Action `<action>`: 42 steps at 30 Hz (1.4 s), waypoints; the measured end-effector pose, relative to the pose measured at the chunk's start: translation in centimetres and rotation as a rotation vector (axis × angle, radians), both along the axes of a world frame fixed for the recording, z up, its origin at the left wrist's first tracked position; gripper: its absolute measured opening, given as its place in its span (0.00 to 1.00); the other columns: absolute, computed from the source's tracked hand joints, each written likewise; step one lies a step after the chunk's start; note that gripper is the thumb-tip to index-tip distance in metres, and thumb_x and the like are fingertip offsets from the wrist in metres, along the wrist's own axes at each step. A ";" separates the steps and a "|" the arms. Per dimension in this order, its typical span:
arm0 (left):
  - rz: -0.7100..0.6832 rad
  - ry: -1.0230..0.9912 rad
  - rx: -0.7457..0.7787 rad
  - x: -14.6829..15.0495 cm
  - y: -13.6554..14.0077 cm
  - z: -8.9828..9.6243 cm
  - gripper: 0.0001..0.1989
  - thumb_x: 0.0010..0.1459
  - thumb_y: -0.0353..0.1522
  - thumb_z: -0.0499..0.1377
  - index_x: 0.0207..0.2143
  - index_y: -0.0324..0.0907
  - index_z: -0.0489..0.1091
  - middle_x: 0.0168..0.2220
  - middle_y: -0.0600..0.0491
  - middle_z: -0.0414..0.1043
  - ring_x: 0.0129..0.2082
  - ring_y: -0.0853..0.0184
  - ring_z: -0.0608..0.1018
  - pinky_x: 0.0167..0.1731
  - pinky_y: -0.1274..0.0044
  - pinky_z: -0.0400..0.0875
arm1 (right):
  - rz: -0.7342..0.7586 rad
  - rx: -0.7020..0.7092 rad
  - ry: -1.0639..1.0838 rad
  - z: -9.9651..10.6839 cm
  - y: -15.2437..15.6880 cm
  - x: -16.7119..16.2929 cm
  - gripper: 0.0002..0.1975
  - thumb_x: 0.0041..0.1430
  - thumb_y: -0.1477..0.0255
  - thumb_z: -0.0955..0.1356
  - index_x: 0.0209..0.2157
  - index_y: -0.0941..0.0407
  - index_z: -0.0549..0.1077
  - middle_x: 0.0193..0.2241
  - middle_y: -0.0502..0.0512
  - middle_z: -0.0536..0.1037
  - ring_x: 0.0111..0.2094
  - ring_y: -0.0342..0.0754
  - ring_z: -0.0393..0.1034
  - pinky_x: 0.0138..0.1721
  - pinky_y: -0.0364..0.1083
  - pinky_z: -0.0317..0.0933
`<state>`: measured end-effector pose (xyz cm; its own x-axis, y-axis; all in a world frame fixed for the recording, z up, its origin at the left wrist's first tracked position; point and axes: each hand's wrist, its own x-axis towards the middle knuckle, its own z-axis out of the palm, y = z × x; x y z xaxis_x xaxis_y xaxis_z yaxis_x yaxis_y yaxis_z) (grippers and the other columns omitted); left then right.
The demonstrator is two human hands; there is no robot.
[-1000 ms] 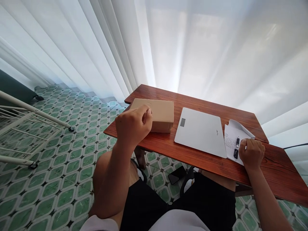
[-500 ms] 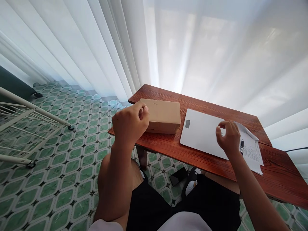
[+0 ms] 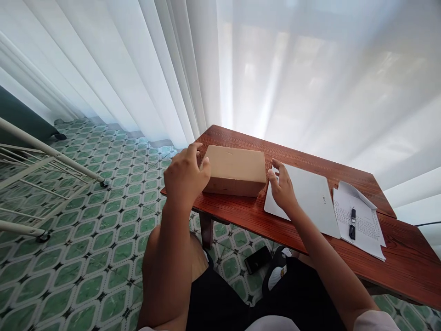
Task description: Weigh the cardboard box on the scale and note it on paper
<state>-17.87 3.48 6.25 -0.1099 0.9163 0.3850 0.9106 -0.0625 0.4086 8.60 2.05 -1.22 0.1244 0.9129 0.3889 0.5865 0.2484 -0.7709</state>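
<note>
A closed brown cardboard box (image 3: pixel 237 164) lies on the wooden bench between my two hands. My left hand (image 3: pixel 187 174) is at the box's left end, thumb and fingers spread; whether it touches the cardboard I cannot tell. Just past the right end, my right hand (image 3: pixel 281 186) hovers over a flat silver slab (image 3: pixel 310 197) that looks like a closed laptop. Its thumb and fingers are apart, with nothing in them.
Handwritten sheets (image 3: pixel 365 220) with a black pen (image 3: pixel 352 224) on top lie right of the slab. A black phone (image 3: pixel 257 260) is on the tiled floor under the bench (image 3: pixel 409 248). A white wheeled rack (image 3: pixel 51 184) stands left, and white curtains (image 3: pixel 292 82) hang behind.
My right hand has moved left from beside the papers to the box's right end. Both hands have uncurled, the left staying by the box. The view has shifted slightly.
</note>
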 end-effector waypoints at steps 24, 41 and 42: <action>-0.057 0.066 -0.406 0.9 2.0 -2.7 0.37 0.68 0.46 0.44 0.73 0.35 0.50 0.66 0.36 0.61 0.63 0.43 0.69 0.59 0.58 0.65 | 0.099 -0.291 0.151 -2.1 0.3 -1.9 0.44 0.64 0.41 0.61 0.74 0.46 0.48 0.73 0.54 0.56 0.72 0.64 0.51 0.72 0.69 0.44; -0.039 0.106 -0.400 1.6 1.6 -2.2 0.36 0.69 0.43 0.45 0.72 0.32 0.51 0.63 0.33 0.64 0.59 0.43 0.72 0.57 0.59 0.67 | 0.068 -0.317 0.172 -2.0 0.4 -2.1 0.45 0.63 0.41 0.62 0.74 0.48 0.49 0.73 0.56 0.55 0.71 0.67 0.52 0.71 0.70 0.44; -0.041 0.103 -0.397 1.6 1.6 -2.2 0.35 0.69 0.43 0.45 0.72 0.32 0.51 0.63 0.33 0.65 0.59 0.43 0.72 0.57 0.59 0.67 | 0.062 -0.323 0.164 -1.8 0.3 -2.2 0.46 0.62 0.41 0.62 0.74 0.48 0.49 0.73 0.56 0.55 0.71 0.67 0.53 0.71 0.70 0.45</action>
